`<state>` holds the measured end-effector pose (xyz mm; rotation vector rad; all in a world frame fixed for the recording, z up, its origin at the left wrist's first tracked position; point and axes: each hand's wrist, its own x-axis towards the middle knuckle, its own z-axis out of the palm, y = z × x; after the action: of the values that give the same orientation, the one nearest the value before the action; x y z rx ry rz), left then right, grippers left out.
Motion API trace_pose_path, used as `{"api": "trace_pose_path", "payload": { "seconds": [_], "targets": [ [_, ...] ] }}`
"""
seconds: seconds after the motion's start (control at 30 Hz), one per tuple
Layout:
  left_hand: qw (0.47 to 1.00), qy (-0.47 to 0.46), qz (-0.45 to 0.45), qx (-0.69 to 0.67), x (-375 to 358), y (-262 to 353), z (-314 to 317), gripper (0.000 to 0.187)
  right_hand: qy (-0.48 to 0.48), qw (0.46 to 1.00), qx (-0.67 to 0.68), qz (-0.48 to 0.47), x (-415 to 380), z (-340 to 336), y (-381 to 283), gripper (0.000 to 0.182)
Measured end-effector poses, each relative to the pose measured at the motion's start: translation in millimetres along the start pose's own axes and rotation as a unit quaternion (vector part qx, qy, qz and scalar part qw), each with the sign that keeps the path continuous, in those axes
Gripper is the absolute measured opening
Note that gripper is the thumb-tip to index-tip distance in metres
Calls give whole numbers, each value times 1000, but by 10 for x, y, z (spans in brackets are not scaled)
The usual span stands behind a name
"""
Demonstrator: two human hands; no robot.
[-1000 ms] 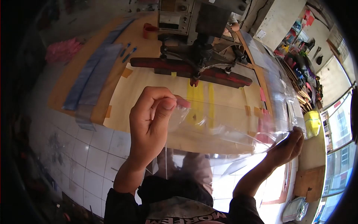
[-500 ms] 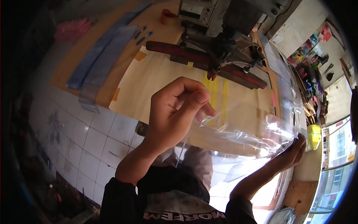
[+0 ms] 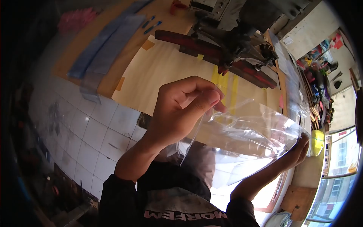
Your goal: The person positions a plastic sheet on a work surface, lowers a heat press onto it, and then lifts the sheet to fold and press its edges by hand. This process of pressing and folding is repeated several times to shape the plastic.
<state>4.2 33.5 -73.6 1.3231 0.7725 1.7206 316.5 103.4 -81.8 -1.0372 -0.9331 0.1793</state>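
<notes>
A clear plastic sheet (image 3: 249, 132) hangs stretched between my two hands, creased and catching bright light. My left hand (image 3: 185, 106) pinches one end between thumb and fingers, above the tan paper-covered board (image 3: 147, 79). At the other end, my right hand (image 3: 297, 153) is closed on the sheet near the right side of the bench. Beyond my hands stands a dark press machine (image 3: 242, 45) with a long red-and-black bar (image 3: 189, 43) over the board. Yellow tape strips (image 3: 234, 90) run across the board below the bar.
Blue-tinted plastic strips (image 3: 102, 56) lie on the wooden table at left, near two blue pens or cutters (image 3: 152, 27). A red tape roll (image 3: 178, 7) sits at the back. Tools and clutter (image 3: 321, 87) line the right wall. White tiles (image 3: 94, 128) cover the floor.
The view has shifted slightly, so the bench and machine appear higher and farther right. Both hands still grip the plastic sheet, whose folds have changed and spread a little.
</notes>
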Motion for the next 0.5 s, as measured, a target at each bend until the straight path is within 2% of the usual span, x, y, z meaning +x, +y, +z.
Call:
{"api": "trace_pose_path", "payload": {
  "seconds": [0.1,0.13,0.2,0.23,0.33,0.37,0.4,0.5],
  "targets": [
    [999,45,-4,22,-23,53,70,14,22,1000,-12,1,-29,20,-41,25],
    [999,31,-9,19,-38,43,94,14,35,999,-19,1,-42,9,-38,25],
    [994,80,31,67,-62,28,107,14,1,999,25,-31,-51,-9,-29,23],
    [993,70,42,89,-73,29,85,15,-19,999,48,-7,-74,-21,-72,22],
    [989,122,-24,81,-103,18,113,18,-13,998,67,-6,-99,7,-84,23],
    [990,108,-27,81,-92,0,124,18,-1,996,89,5,-111,30,-81,23],
    [991,113,-26,72,-87,-16,133,21,-35,990,131,27,-110,-29,-41,21],
    [992,113,-21,47,-58,-125,94,26,-23,988,151,23,-107,44,28,20]
  ]
}}
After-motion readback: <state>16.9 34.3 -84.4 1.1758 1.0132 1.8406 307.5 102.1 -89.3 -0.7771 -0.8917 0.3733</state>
